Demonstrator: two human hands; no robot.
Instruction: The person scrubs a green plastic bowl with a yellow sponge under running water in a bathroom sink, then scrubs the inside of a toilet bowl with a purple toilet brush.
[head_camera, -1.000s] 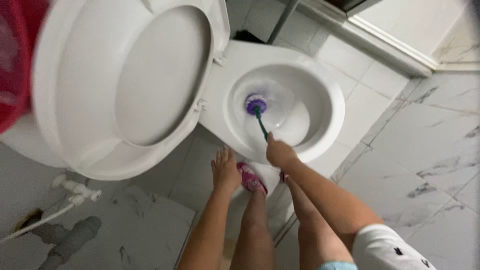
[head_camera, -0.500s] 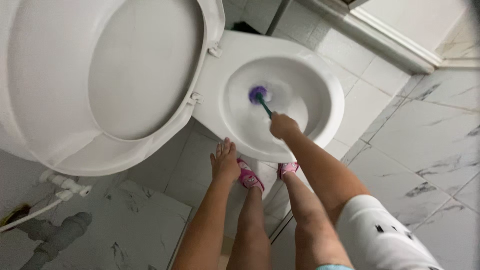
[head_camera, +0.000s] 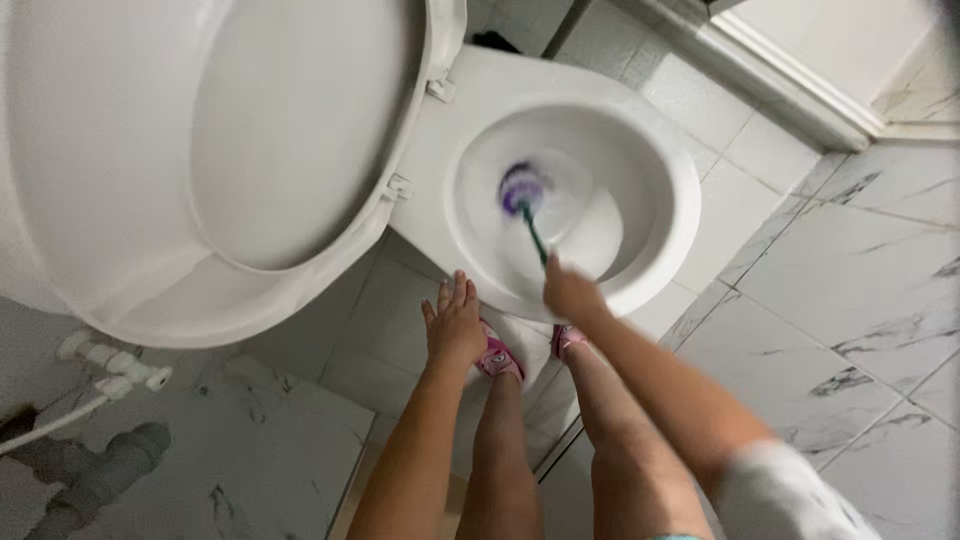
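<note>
Gripping a thin green-handled toilet brush (head_camera: 532, 232), the right hand (head_camera: 570, 292) holds its blurred purple head inside the white ceramic toilet bowl (head_camera: 680, 190). Fingers spread and empty, the left hand (head_camera: 454, 325) hovers beside the bowl, above pink slippers (head_camera: 497, 357).

purple-headed toilet brush (head_camera: 524, 205), tilted, blurred, inside bowl (head_camera: 660, 150)

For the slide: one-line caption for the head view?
Right hand holds a purple-headed toilet brush in the white toilet bowl, left hand open and empty, lid raised.
</note>
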